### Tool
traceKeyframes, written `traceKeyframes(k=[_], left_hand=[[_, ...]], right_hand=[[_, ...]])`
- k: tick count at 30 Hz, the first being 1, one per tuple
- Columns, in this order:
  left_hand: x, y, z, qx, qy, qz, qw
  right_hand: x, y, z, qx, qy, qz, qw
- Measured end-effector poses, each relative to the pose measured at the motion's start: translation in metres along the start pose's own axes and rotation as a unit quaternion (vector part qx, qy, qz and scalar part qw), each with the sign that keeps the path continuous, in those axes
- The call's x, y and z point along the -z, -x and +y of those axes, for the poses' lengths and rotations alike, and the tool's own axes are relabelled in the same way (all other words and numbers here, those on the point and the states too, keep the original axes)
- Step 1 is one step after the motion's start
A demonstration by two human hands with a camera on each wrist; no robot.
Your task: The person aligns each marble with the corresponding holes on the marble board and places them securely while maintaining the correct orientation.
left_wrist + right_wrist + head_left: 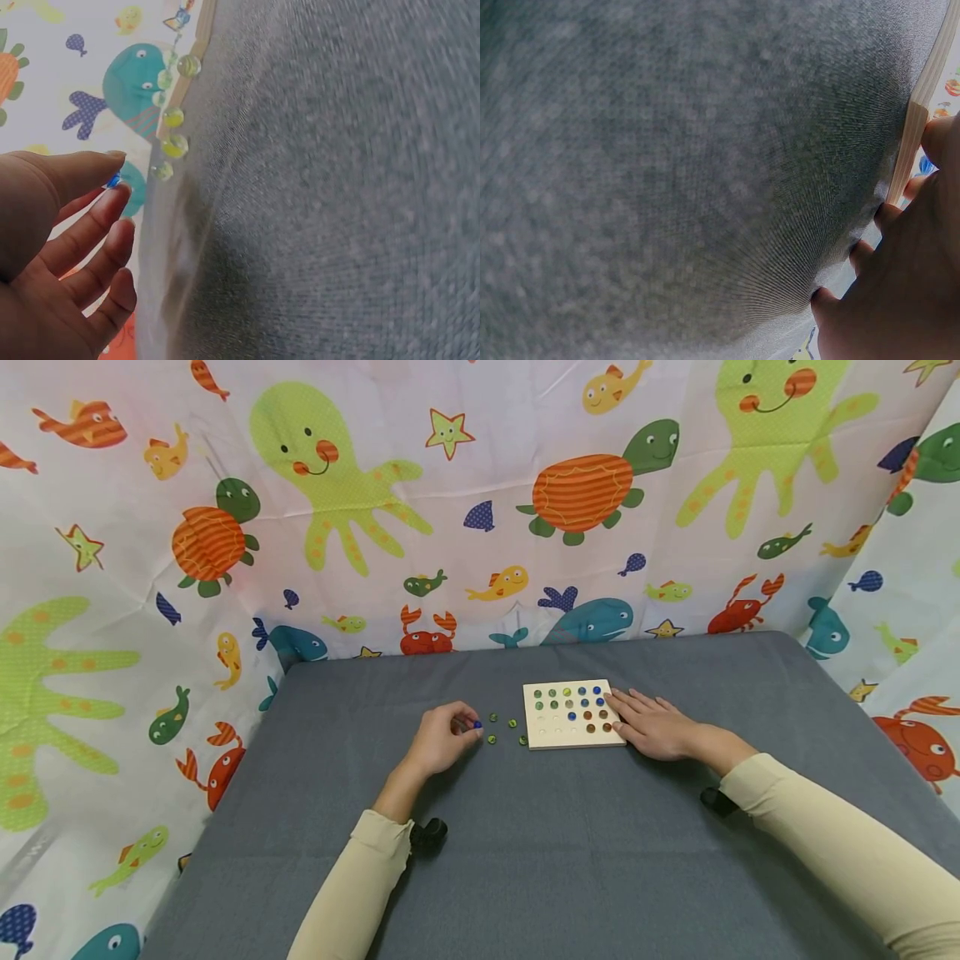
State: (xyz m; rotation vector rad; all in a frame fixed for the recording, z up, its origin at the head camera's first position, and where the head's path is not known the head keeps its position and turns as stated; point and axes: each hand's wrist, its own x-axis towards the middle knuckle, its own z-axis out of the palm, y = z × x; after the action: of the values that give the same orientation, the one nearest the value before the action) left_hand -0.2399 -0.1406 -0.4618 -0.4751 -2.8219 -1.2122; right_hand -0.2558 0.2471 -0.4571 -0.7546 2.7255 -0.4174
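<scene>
Toward the desk's (pixel 540 868) far edge, your right hand (pixel 658 729) touched the board's (pixel 562 741) right side. Your left hand (pixel 441 741) pinched a blue marble (pixel 477 724).

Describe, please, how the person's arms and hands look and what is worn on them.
The left sleeve and right sleeve are long, plain and cream. A small black object shows by the left sleeve's end, another by the right's. The left hand and right hand wear no gloves.
</scene>
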Motion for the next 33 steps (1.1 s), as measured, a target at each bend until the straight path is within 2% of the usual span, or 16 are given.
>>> traceKeyframes(k=[14,20,27,33], left_hand=[[-0.003,0.0,0.019,-0.019,0.017,0.004,0.9997],[-0.01,-0.004,0.027,-0.031,0.019,-0.004,0.9993],[-0.02,-0.009,0.037,-0.036,0.019,-0.018,0.999],[-0.029,-0.014,0.047,-0.038,0.019,-0.028,0.9987]], right_hand=[[-0.005,-0.003,0.011,0.012,-0.016,0.004,1.0],[-0.008,-0.007,0.017,0.001,-0.011,-0.004,1.0],[-0.005,-0.003,0.013,0.016,-0.02,0.007,1.0],[-0.004,-0.003,0.008,0.005,-0.009,0.004,1.0]])
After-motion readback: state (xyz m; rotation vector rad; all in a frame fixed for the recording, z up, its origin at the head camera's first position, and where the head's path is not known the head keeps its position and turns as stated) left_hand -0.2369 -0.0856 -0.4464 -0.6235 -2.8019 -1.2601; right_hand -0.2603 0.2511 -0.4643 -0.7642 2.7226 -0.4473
